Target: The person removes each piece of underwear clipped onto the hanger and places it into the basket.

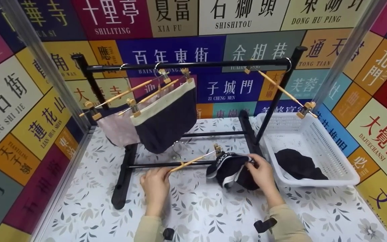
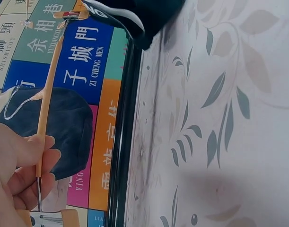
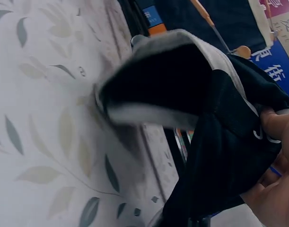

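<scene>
My left hand point(image 1: 155, 188) grips a wooden clip hanger point(image 1: 190, 163) near its left end, in front of the rack's lower bar. At the hanger's far end, a clip point(image 1: 217, 150) sits at the waistband of black underpants point(image 1: 244, 178) with white lettering and white trim. My right hand point(image 1: 262, 173) pinches the other side of that waistband between thumb and fingers. In the right wrist view the underpants point(image 3: 220, 142) hang with an opening facing the camera. The left wrist view has the hanger's near clip point(image 2: 49, 218) just below the left fingers, with no cloth in it.
A black rack point(image 1: 193, 64) stands behind the hands. Dark underpants point(image 1: 170, 117) with a cream waistband and a pink pair point(image 1: 119, 127) hang at its left. A bare hanger point(image 1: 277, 85) hangs at right. A white basket point(image 1: 314, 183) holds black cloth point(image 1: 297, 164).
</scene>
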Demonstrator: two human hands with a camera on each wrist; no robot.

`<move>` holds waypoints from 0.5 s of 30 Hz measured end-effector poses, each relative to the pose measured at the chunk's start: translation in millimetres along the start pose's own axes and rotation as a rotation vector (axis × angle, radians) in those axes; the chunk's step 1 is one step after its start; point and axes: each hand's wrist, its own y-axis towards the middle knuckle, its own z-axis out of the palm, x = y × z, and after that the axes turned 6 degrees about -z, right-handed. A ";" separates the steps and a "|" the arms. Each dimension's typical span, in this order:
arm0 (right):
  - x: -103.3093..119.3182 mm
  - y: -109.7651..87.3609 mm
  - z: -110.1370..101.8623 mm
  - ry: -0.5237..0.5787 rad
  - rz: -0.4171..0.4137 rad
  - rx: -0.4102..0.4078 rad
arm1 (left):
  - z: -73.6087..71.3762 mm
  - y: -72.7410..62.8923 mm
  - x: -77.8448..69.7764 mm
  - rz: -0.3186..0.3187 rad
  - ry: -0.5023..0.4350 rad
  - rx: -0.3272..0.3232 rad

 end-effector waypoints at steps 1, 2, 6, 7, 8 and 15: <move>0.7 1.7 -3.2 0.011 0.015 -0.014 | 0.4 -0.2 -0.6 0.002 0.003 0.000; 1.3 3.2 -6.4 0.021 0.029 -0.027 | 0.6 -0.5 -1.3 0.000 0.001 0.001; 4.8 9.2 -21.2 0.053 0.086 -0.093 | 1.5 -0.5 -3.6 -0.002 0.001 0.013; 5.6 10.8 -25.3 0.061 0.096 -0.112 | 1.5 -0.2 -4.2 -0.001 0.002 0.018; 6.3 12.3 -29.6 0.067 0.104 -0.132 | 1.6 0.2 -4.6 -0.001 0.002 0.022; 19.6 23.5 -63.3 0.155 0.125 -0.301 | 0.3 6.5 -8.1 0.027 0.023 0.045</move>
